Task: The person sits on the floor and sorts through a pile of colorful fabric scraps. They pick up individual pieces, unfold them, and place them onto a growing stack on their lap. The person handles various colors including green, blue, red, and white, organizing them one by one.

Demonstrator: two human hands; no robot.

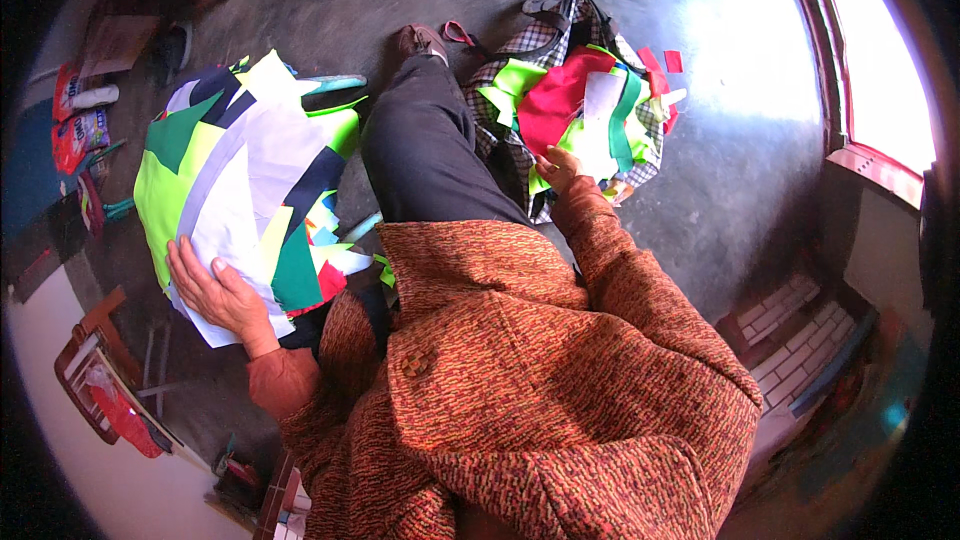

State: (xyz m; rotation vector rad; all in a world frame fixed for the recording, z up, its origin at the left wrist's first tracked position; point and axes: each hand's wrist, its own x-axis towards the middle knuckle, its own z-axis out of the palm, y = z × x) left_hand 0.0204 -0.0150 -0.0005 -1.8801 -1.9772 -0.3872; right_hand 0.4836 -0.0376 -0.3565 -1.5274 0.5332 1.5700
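My left hand [217, 292] lies flat on a patchwork cloth [225, 195] at the left, its thumb apart from the fingers. Lavender, neon yellow, green, navy and white pieces make up this cloth, and smaller scraps show along its right edge. On the floor to the right stands a checked fabric bag [501, 101] with dark handles, full of loose fabric scraps. My right hand [558, 168] reaches into its near side, close to a red piece of fabric [562, 97] and neon yellow scraps. The fingers are partly curled; whether they grip a scrap cannot be made out.
One of my legs [420, 142] extends between the cloth and the bag. A small red scrap [673, 61] lies on the dark floor beyond the bag. OMO detergent packets [75, 135] are at the far left. A bright doorway [874, 67] is at the right.
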